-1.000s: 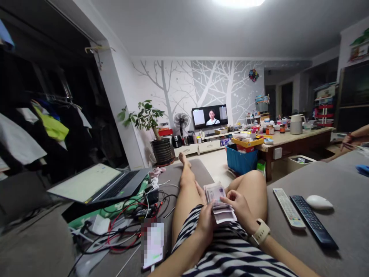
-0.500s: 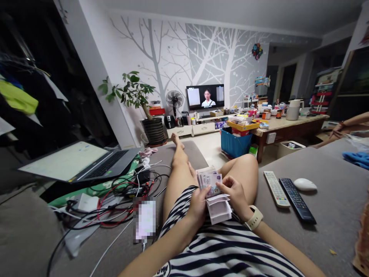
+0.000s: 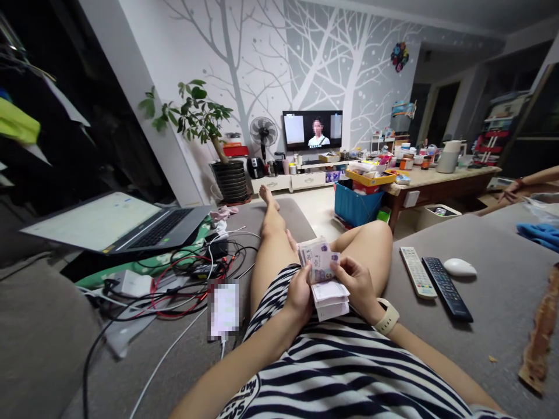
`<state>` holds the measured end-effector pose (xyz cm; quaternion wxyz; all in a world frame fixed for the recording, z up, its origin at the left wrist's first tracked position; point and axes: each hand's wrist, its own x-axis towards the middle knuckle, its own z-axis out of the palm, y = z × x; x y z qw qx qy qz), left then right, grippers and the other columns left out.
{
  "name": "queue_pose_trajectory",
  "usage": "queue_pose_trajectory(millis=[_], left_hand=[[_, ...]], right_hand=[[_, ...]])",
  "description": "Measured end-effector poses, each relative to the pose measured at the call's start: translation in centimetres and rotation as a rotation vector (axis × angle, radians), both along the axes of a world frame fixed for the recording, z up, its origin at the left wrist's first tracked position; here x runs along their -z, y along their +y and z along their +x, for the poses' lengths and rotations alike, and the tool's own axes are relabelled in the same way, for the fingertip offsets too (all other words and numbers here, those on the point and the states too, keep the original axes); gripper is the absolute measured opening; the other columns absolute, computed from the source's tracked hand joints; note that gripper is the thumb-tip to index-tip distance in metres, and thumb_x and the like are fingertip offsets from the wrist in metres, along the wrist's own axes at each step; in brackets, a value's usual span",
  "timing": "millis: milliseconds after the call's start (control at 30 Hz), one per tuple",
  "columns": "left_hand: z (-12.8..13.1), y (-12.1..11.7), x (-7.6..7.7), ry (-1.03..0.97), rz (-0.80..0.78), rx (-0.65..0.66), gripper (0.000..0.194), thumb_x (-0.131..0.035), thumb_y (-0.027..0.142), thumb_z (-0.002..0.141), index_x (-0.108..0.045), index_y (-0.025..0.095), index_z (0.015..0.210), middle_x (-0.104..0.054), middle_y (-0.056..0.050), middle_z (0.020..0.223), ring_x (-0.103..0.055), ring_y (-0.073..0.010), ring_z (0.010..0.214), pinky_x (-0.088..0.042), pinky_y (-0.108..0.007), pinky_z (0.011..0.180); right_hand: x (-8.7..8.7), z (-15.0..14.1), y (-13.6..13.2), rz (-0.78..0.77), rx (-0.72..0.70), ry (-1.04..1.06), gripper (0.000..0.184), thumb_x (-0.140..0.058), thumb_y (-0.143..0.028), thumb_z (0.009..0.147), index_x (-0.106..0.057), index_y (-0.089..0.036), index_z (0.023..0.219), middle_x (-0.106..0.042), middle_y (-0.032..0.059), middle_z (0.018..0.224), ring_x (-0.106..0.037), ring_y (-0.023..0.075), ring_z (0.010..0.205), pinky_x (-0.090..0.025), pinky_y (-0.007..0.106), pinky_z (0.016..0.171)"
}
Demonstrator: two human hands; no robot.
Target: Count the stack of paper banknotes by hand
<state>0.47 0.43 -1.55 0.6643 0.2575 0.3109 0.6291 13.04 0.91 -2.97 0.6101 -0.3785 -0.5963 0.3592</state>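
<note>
Seated on a grey sofa, legs stretched toward the room, striped black-and-white dress across the lap. Left hand wrapped around the lower edge of a thick stack of pale purple-and-white banknotes, fingers closed on it from the left side. Right hand, with a cream-strapped smartwatch on the wrist, pinching the top notes at their right edge between thumb and fingertips, so clamped on the same stack. Stack held above the lap between the thighs, upper notes standing nearly upright, lower notes folded down toward the body.

To the right on the sofa seat, lying side by side: a white remote control, a black remote control just beside it, and a white oval computer mouse near both. To the left, an open grey laptop with a lit pale screen, resting above a tangle of red, black and white cables; a blurred-out phone with a white cable lying beside the left thigh.

Farther off: a leafy green potted plant in a dark ribbed pot, a wall-side television switched on, a blue plastic bin beside a long wooden bench crowded with jars and a white kettle. At the far right edge, another person's hand and forearm, well apart from the banknotes.
</note>
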Motion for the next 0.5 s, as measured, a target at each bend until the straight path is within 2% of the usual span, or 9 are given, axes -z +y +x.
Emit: queue_pose_trajectory(millis=[167, 367, 500], left_hand=[[-0.1, -0.05, 0.42, 0.045, 0.015, -0.037, 0.027, -0.064, 0.033, 0.071, -0.068, 0.011, 0.084, -0.074, -0.009, 0.079, -0.069, -0.0247, 0.088, -0.054, -0.037, 0.082], [-0.19, -0.02, 0.72, 0.059, 0.039, -0.024, 0.029, -0.065, 0.032, 0.068, -0.069, 0.009, 0.085, -0.074, -0.009, 0.083, -0.069, -0.0231, 0.082, -0.053, -0.035, 0.08], [-0.1, -0.11, 0.64, 0.054, 0.04, -0.028, 0.025, -0.065, 0.029, 0.068, -0.068, 0.009, 0.083, -0.074, -0.009, 0.08, -0.069, -0.0226, 0.081, -0.052, -0.034, 0.08]], right_hand=[[0.1, 0.05, -0.39, -0.013, -0.05, 0.028, 0.03, -0.058, -0.048, 0.082, -0.059, -0.019, 0.073, -0.053, -0.0003, 0.064, -0.047, 0.0142, 0.06, -0.039, 0.025, 0.056], [0.08, 0.1, -0.47, 0.023, -0.026, 0.06, 0.026, -0.058, -0.045, 0.083, -0.063, -0.019, 0.084, -0.061, 0.0021, 0.073, -0.053, 0.0168, 0.068, -0.042, 0.026, 0.062], [0.41, 0.23, -0.45, 0.007, -0.023, 0.054, 0.036, -0.05, -0.052, 0.086, -0.061, -0.019, 0.075, -0.056, 0.0003, 0.061, -0.047, 0.014, 0.055, -0.038, 0.026, 0.054]])
